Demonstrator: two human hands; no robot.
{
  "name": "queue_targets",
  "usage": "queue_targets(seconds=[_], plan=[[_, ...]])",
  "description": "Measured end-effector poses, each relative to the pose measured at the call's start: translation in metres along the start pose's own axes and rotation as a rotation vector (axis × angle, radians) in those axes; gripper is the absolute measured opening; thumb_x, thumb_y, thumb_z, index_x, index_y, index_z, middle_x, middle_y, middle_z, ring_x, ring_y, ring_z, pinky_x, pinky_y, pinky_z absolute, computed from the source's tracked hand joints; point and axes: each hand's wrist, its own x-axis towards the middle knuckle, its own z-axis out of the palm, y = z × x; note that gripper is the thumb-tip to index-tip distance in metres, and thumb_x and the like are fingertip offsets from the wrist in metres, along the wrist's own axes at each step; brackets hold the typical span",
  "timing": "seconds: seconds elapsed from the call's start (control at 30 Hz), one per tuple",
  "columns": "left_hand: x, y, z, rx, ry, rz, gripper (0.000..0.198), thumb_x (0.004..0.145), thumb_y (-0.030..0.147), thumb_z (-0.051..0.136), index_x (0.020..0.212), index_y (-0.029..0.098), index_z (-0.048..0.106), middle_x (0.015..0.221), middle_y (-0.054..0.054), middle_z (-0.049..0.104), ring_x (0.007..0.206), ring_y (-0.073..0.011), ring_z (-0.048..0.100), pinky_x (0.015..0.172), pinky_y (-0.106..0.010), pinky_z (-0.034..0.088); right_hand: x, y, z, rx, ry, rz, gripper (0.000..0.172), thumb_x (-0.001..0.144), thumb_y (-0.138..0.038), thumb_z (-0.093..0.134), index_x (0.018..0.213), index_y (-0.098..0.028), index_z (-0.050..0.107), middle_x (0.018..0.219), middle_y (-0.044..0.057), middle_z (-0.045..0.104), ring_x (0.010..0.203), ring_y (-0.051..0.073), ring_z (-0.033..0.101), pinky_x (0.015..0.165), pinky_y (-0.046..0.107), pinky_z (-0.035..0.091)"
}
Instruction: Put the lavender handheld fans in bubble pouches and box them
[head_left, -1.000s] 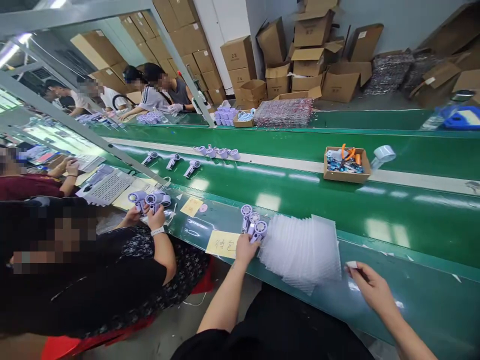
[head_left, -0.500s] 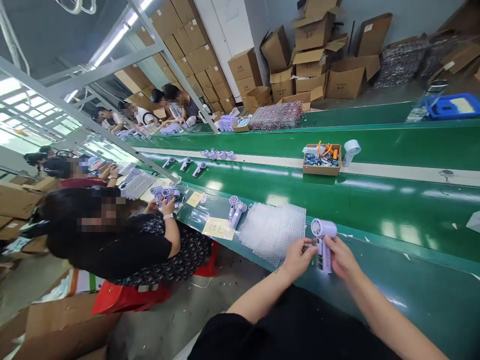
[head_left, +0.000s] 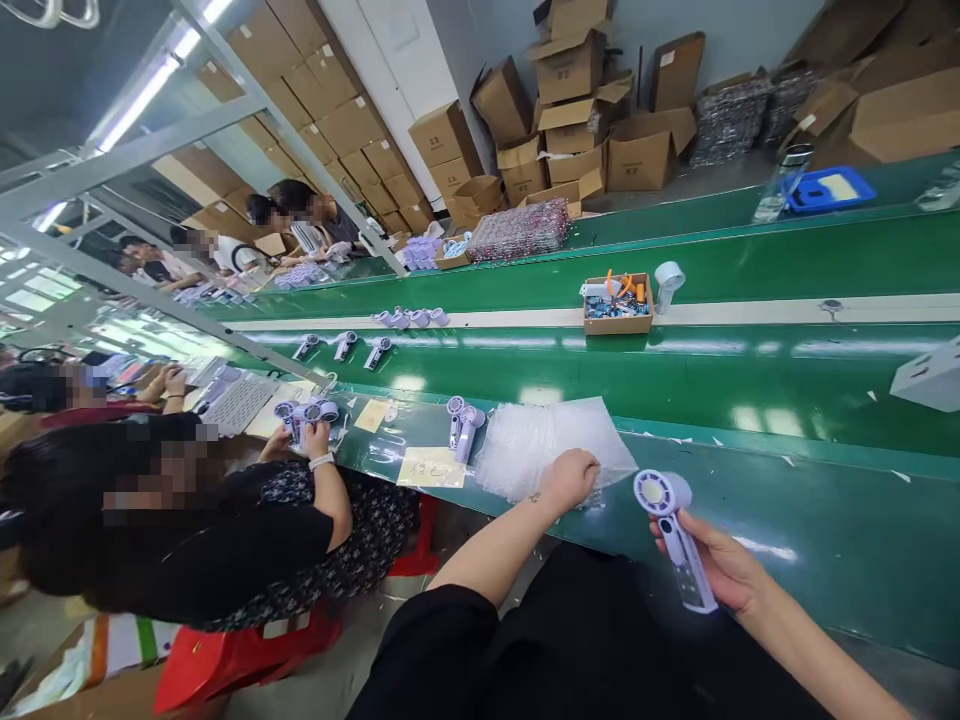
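Note:
My right hand is closed round the handle of a lilac hand-held fan, held up over the near edge of the green bench. My left hand pinches the top sheet of a stack of clear bubble-wrap bags, lifting its near edge. Two more lilac fans lie left of the stack, beside a yellow paper note.
A green conveyor belt runs behind the bench with fans on it. A cardboard box of tools and a tape roll sit on the far strip. A seated co-worker at left holds fans. Cartons are stacked at the back.
My left hand let go of the fan and went to the bubble-wrap stack, lifting a sheet. My right hand brought the fan down and to the right.

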Motion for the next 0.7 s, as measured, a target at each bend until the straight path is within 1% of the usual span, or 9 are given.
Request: queue_targets(seconds=[0.1,0.17,0.23,0.3,0.4,0.5,0.53,0.6,0.7], plan=[[-0.003,0.015,-0.007,-0.172,-0.032,0.013,0.017,0.084,0.022,0.052,0.091,0.015,0.066,0.084,-0.002,0.067,0.077,-0.0138,0.059,0.071,-0.025,0.047,0.0,0.001,0.035,-0.008,-0.114,0.002,0.039,0.06,-0.024,0.083,0.093,-0.019,0.063,0.077,0.003,0.071,0.068,0.017,0.068,0.066,0.027,0.057],[-0.009,0.018,-0.014,-0.275,-0.039,0.006,0.019,0.085,0.021,0.048,0.092,0.012,0.064,0.077,-0.001,0.066,0.067,-0.0112,0.058,0.062,-0.022,0.046,-0.001,0.0,0.048,-0.078,-0.154,-0.049,0.045,0.062,-0.024,0.082,0.101,-0.02,0.061,0.078,0.002,0.07,0.065,0.015,0.067,0.06,0.024,0.055],[-0.017,0.018,-0.02,-0.343,-0.02,-0.008,0.02,0.086,0.02,0.046,0.092,0.011,0.063,0.075,-0.001,0.064,0.065,-0.0108,0.056,0.061,-0.022,0.046,-0.001,0.002,0.052,-0.144,-0.11,-0.059,0.047,0.064,-0.025,0.081,0.105,-0.02,0.059,0.076,0.002,0.07,0.062,0.015,0.066,0.056,0.023,0.053],[-0.026,0.018,-0.022,-0.381,0.056,0.036,0.018,0.085,0.019,0.046,0.088,0.013,0.062,0.077,-0.002,0.063,0.07,-0.0118,0.057,0.066,-0.024,0.047,-0.002,0.008,0.05,-0.172,-0.017,-0.042,0.048,0.065,-0.027,0.08,0.106,-0.02,0.058,0.072,0.003,0.07,0.061,0.016,0.066,0.054,0.024,0.052],[-0.04,0.02,-0.019,-0.316,0.22,0.278,0.016,0.085,0.02,0.046,0.083,0.016,0.062,0.078,-0.005,0.06,0.077,-0.0157,0.056,0.072,-0.029,0.047,-0.002,0.022,0.047,-0.155,0.094,-0.064,0.044,0.064,-0.03,0.08,0.1,-0.02,0.058,0.063,0.002,0.068,0.057,0.017,0.065,0.051,0.024,0.05],[-0.048,0.025,-0.015,-0.122,0.278,0.538,0.018,0.085,0.019,0.042,0.082,0.017,0.06,0.074,-0.007,0.057,0.075,-0.0188,0.053,0.07,-0.032,0.046,-0.003,0.033,0.052,-0.129,0.176,-0.135,0.043,0.061,-0.031,0.082,0.094,-0.021,0.056,0.058,-0.001,0.066,0.05,0.015,0.061,0.046,0.023,0.046],[-0.048,0.027,-0.015,-0.093,0.29,0.563,0.018,0.086,0.018,0.041,0.081,0.017,0.059,0.073,-0.007,0.057,0.074,-0.0187,0.052,0.069,-0.032,0.046,-0.004,0.035,0.055,-0.124,0.202,-0.162,0.044,0.06,-0.031,0.082,0.093,-0.022,0.055,0.057,-0.002,0.065,0.048,0.015,0.06,0.045,0.023,0.045],[-0.046,0.032,-0.016,-0.114,0.334,0.512,0.019,0.086,0.016,0.039,0.082,0.017,0.058,0.073,-0.006,0.056,0.072,-0.0174,0.052,0.067,-0.031,0.046,-0.006,0.037,0.061,-0.133,0.229,-0.232,0.045,0.061,-0.033,0.082,0.094,-0.024,0.052,0.057,-0.004,0.064,0.048,0.015,0.059,0.045,0.023,0.044],[-0.044,0.041,-0.019,-0.114,0.367,0.472,0.019,0.086,0.015,0.038,0.085,0.017,0.057,0.076,-0.007,0.056,0.074,-0.0177,0.052,0.068,-0.032,0.046,-0.011,0.035,0.066,-0.159,0.185,-0.332,0.042,0.066,-0.033,0.079,0.093,-0.025,0.05,0.063,-0.004,0.065,0.052,0.014,0.06,0.047,0.024,0.044]])
